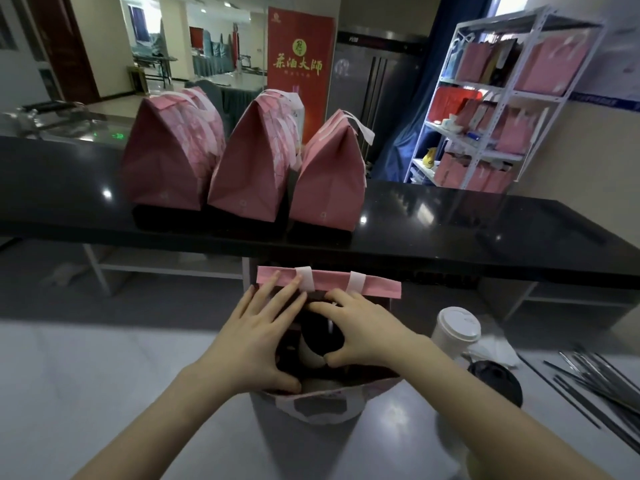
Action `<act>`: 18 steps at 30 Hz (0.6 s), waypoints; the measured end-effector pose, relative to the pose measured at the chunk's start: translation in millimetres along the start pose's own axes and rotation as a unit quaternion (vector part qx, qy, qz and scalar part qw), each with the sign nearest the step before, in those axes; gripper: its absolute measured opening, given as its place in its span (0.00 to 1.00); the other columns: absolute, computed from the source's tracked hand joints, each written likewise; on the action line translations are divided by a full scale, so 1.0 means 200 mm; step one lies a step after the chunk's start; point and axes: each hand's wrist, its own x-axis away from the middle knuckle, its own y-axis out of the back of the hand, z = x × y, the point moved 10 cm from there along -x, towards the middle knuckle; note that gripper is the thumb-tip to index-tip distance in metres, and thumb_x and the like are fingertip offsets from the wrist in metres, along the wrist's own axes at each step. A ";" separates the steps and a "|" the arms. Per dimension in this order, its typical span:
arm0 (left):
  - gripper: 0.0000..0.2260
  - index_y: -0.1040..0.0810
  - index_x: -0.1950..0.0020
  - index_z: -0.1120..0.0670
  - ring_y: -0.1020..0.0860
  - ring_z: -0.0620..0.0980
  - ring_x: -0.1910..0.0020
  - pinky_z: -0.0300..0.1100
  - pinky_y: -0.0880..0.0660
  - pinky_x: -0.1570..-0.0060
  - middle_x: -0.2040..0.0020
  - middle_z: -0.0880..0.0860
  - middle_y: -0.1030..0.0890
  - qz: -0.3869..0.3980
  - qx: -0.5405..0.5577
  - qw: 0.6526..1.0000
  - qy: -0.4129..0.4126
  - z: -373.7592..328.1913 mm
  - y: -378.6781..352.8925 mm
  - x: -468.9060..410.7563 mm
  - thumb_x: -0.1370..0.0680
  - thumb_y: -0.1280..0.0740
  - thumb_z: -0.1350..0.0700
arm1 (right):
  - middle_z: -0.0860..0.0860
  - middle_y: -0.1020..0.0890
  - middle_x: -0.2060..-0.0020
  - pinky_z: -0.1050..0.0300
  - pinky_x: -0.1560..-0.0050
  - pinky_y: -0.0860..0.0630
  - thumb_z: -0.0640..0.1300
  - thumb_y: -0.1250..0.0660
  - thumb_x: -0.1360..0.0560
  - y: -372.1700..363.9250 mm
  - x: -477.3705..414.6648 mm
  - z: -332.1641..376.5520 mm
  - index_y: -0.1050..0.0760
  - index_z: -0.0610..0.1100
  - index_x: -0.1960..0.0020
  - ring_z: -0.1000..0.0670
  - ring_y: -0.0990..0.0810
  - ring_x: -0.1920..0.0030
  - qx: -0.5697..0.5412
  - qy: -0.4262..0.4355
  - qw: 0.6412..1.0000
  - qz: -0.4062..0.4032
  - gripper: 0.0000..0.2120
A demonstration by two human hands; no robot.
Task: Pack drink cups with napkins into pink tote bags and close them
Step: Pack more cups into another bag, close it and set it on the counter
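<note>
White counter (104, 393), pink tote bag (379, 287), left hand (256, 337) flat across its mouth, right hand (363, 327) round its cup (320, 341).

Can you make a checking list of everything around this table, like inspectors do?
Surface: white table; black counter behind it.
Job's things: open tote bag with a cup inside; three closed tote bags on the counter; white-lidded cup; napkins.
Clutter: black lid; dark sticks, maybe straws.
Hands: left hand flat across the bag's opening; right hand grips the cup.
Cables: nothing seen.
Surroundings: shelf of pink bags; red banner.
</note>
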 end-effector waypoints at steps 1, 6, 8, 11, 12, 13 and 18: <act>0.57 0.65 0.22 0.44 0.76 0.47 0.28 0.49 0.69 0.28 0.24 0.43 0.71 0.005 -0.002 1.000 0.006 0.01 0.00 0.01 0.40 0.38 0.26 | 0.53 0.34 0.34 0.51 0.45 0.24 0.61 0.32 0.34 -0.03 -0.02 0.00 0.42 0.56 0.26 0.49 0.32 0.39 -0.003 -0.001 1.000 0.002 0.40; 0.60 0.69 0.24 0.43 0.76 0.46 0.28 0.50 0.69 0.28 0.26 0.41 0.73 0.023 -0.001 1.000 0.020 0.06 -0.01 0.05 0.42 0.35 0.26 | 0.51 0.33 0.33 0.49 0.44 0.24 0.55 0.28 0.34 -0.17 -0.10 0.03 0.42 0.57 0.26 0.46 0.30 0.38 -0.010 0.002 1.000 0.024 0.40; 0.60 0.69 0.24 0.43 0.75 0.47 0.28 0.51 0.67 0.27 0.24 0.42 0.71 0.028 -0.003 0.999 0.021 0.06 -0.01 0.06 0.43 0.34 0.26 | 0.50 0.31 0.35 0.49 0.45 0.24 0.56 0.28 0.34 -0.20 -0.12 0.04 0.43 0.58 0.26 0.45 0.29 0.38 -0.005 0.003 1.000 0.027 0.41; 0.61 0.69 0.24 0.43 0.75 0.47 0.28 0.52 0.67 0.27 0.23 0.43 0.69 0.035 -0.009 0.999 0.021 0.05 -0.01 0.06 0.42 0.34 0.26 | 0.50 0.30 0.34 0.48 0.42 0.25 0.56 0.28 0.34 -0.20 -0.16 0.06 0.43 0.58 0.26 0.44 0.30 0.36 -0.004 0.005 1.000 0.011 0.41; 0.61 0.69 0.24 0.43 0.75 0.47 0.28 0.51 0.68 0.27 0.23 0.43 0.69 0.037 -0.010 0.999 0.021 0.05 -0.01 0.06 0.42 0.33 0.26 | 0.50 0.31 0.33 0.48 0.41 0.25 0.57 0.28 0.34 -0.20 -0.16 0.07 0.42 0.57 0.26 0.44 0.30 0.35 -0.004 0.009 1.000 0.009 0.41; 0.61 0.69 0.24 0.43 0.75 0.47 0.28 0.51 0.68 0.27 0.23 0.43 0.69 0.039 -0.011 0.999 0.022 0.05 -0.01 0.05 0.42 0.33 0.26 | 0.50 0.32 0.32 0.47 0.40 0.25 0.57 0.28 0.34 -0.20 -0.17 0.08 0.42 0.56 0.26 0.44 0.30 0.35 -0.003 0.014 1.000 0.008 0.41; 0.62 0.67 0.23 0.45 0.76 0.47 0.28 0.51 0.68 0.27 0.23 0.44 0.69 0.044 -0.021 0.999 0.019 0.06 0.00 0.04 0.43 0.33 0.26 | 0.49 0.36 0.29 0.46 0.40 0.26 0.57 0.27 0.33 -0.23 -0.18 0.13 0.43 0.55 0.25 0.43 0.31 0.35 -0.004 0.033 0.999 0.011 0.42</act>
